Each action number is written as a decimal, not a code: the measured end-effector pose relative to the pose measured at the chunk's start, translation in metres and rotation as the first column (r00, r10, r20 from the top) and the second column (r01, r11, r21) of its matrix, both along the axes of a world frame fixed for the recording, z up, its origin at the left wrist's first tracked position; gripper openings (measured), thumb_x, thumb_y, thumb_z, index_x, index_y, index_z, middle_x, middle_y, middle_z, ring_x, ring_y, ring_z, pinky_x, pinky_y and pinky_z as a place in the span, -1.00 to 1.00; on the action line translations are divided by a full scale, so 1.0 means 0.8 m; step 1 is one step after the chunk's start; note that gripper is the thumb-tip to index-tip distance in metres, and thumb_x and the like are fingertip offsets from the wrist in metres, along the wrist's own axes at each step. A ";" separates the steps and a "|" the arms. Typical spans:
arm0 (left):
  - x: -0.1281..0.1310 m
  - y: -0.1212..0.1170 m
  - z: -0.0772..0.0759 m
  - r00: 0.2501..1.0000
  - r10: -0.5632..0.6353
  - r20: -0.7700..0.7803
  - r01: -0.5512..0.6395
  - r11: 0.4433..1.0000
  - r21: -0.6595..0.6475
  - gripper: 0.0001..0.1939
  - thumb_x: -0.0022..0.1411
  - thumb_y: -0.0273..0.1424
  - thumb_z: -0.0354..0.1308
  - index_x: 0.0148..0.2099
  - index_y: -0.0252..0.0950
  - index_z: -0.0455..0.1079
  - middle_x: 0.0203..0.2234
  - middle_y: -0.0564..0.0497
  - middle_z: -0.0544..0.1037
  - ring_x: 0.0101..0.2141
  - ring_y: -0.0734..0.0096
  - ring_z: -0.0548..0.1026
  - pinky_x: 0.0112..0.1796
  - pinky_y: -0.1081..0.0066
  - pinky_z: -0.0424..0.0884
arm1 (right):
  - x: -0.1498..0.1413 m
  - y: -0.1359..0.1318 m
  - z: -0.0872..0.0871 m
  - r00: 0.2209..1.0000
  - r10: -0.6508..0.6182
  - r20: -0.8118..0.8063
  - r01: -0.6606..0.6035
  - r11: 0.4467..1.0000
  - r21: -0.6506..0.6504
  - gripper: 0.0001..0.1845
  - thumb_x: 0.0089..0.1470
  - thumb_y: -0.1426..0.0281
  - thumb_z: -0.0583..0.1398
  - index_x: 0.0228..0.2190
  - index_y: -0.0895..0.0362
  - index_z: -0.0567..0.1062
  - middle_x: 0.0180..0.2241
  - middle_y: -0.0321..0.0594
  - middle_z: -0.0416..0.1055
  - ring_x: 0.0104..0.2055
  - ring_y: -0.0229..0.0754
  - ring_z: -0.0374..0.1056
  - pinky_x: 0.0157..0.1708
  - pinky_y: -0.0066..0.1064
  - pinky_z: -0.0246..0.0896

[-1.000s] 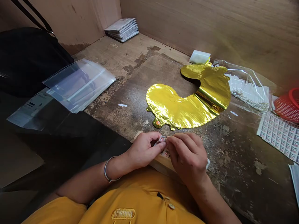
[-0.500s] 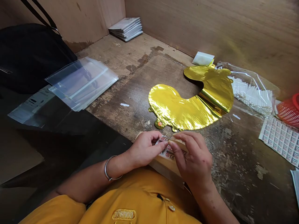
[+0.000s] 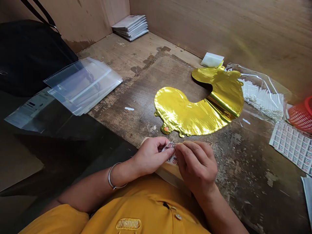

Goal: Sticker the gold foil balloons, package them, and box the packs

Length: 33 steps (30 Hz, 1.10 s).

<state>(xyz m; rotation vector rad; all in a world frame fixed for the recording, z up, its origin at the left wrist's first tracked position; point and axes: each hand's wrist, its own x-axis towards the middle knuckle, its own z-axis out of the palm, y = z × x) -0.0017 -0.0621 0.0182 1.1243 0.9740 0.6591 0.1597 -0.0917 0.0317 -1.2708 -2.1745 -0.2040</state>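
Observation:
My left hand (image 3: 150,156) and my right hand (image 3: 197,165) meet at the near edge of the worn wooden table (image 3: 143,94). Both pinch a small strip of white stickers with red marks (image 3: 172,155), the fingertips pressed together on it. Under the hands lies a light wooden block (image 3: 170,174), mostly covered. A flat gold foil balloon (image 3: 195,107), curved like a crescent, lies just beyond my hands. A metal bangle sits on my left wrist.
A stack of clear plastic bags (image 3: 81,85) lies at the left beside a black bag (image 3: 29,55). At the right are a sticker sheet (image 3: 291,145), a red basket (image 3: 302,115) and a bag of white pieces (image 3: 262,96). White packets (image 3: 130,27) are stacked in the far corner.
My right hand's fingers had spread over the sticker strip and have closed into a pinch on it again. My left hand has stayed in place.

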 end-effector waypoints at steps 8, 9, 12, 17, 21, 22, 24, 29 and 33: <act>0.000 0.000 0.000 1.000 0.023 -0.013 -0.024 1.000 -0.004 -0.75 0.12 -0.26 0.14 -0.48 -0.33 0.27 -0.57 0.12 0.27 -0.50 0.54 0.21 -0.47 0.51 0.15 | 0.005 0.000 -0.010 0.999 0.042 -0.009 -0.041 0.997 0.067 -0.76 0.04 0.54 0.28 -0.20 0.12 0.48 -0.37 -0.18 0.51 -0.32 -0.16 0.39 -0.26 -0.29 0.31; 0.000 0.000 0.001 1.000 0.027 -0.011 -0.027 1.000 -0.010 -0.76 0.11 -0.27 0.14 -0.48 -0.33 0.27 -0.57 0.12 0.28 -0.50 0.54 0.21 -0.47 0.51 0.15 | 0.004 0.001 -0.010 0.999 0.042 -0.003 -0.042 0.997 0.072 -0.75 0.04 0.54 0.29 -0.20 0.10 0.47 -0.37 -0.19 0.51 -0.33 -0.16 0.39 -0.28 -0.29 0.31; 0.000 0.001 0.003 0.999 0.037 -0.003 -0.037 0.999 -0.031 -0.77 0.08 -0.29 0.15 -0.49 -0.33 0.27 -0.58 0.12 0.28 -0.50 0.54 0.21 -0.47 0.51 0.15 | 0.003 0.002 -0.008 0.999 0.034 0.007 -0.034 0.996 0.084 -0.74 0.04 0.53 0.29 -0.20 0.07 0.46 -0.38 -0.21 0.51 -0.36 -0.17 0.39 -0.31 -0.29 0.32; -0.001 0.003 0.005 0.999 0.047 0.021 -0.046 0.996 -0.075 -0.80 0.05 -0.30 0.15 -0.47 -0.34 0.30 -0.59 0.12 0.30 -0.50 0.53 0.22 -0.47 0.50 0.17 | -0.001 0.000 -0.006 0.999 0.046 -0.014 -0.046 0.999 0.028 -0.69 0.05 0.58 0.25 -0.16 0.06 0.43 -0.37 -0.16 0.51 -0.38 -0.14 0.42 -0.35 -0.27 0.38; -0.001 0.006 0.003 0.998 0.051 0.028 -0.048 0.993 -0.105 -0.78 0.03 -0.28 0.17 -0.42 -0.37 0.36 -0.56 0.08 0.38 -0.51 0.52 0.27 -0.46 0.49 0.20 | -0.002 -0.002 -0.011 0.997 0.054 -0.062 -0.051 0.998 0.048 -0.68 0.05 0.58 0.26 -0.14 0.08 0.45 -0.34 -0.12 0.52 -0.36 -0.15 0.45 -0.35 -0.31 0.42; -0.001 0.006 0.002 0.998 0.050 0.037 -0.046 0.992 -0.117 -0.77 0.03 -0.27 0.19 -0.40 -0.37 0.37 -0.55 0.07 0.40 -0.51 0.52 0.28 -0.47 0.49 0.21 | -0.002 -0.002 -0.013 0.996 0.054 -0.073 -0.049 0.997 0.062 -0.69 0.04 0.58 0.26 -0.15 0.09 0.45 -0.34 -0.12 0.52 -0.36 -0.16 0.46 -0.35 -0.33 0.42; 0.000 0.006 0.001 0.997 0.051 0.055 -0.043 0.990 -0.133 -0.76 0.03 -0.26 0.20 -0.38 -0.38 0.38 -0.54 0.07 0.41 -0.51 0.52 0.30 -0.46 0.50 0.22 | -0.002 -0.002 -0.016 0.996 0.045 -0.082 -0.040 0.997 0.067 -0.71 0.03 0.58 0.28 -0.17 0.12 0.47 -0.33 -0.12 0.52 -0.34 -0.18 0.46 -0.32 -0.35 0.42; -0.004 0.004 0.001 0.999 0.003 0.054 -0.003 1.000 -0.003 -0.79 0.15 -0.29 0.15 -0.40 -0.36 0.36 -0.51 0.07 0.40 -0.45 0.50 0.32 -0.39 0.51 0.26 | -0.004 0.006 -0.013 0.995 0.001 -0.097 0.002 1.000 0.030 -0.76 0.04 0.59 0.26 -0.23 0.11 0.47 -0.34 -0.18 0.53 -0.33 -0.22 0.46 -0.28 -0.43 0.40; -0.010 0.002 0.000 0.997 -0.083 -0.008 0.083 0.983 0.167 -0.68 0.33 -0.25 -0.01 -0.40 -0.35 0.35 -0.52 0.08 0.36 -0.43 0.48 0.28 -0.38 0.50 0.23 | -0.004 0.010 -0.007 0.991 -0.003 -0.132 -0.003 0.999 -0.048 -0.84 0.06 0.57 0.23 -0.30 0.12 0.45 -0.39 -0.18 0.50 -0.36 -0.21 0.45 -0.30 -0.41 0.40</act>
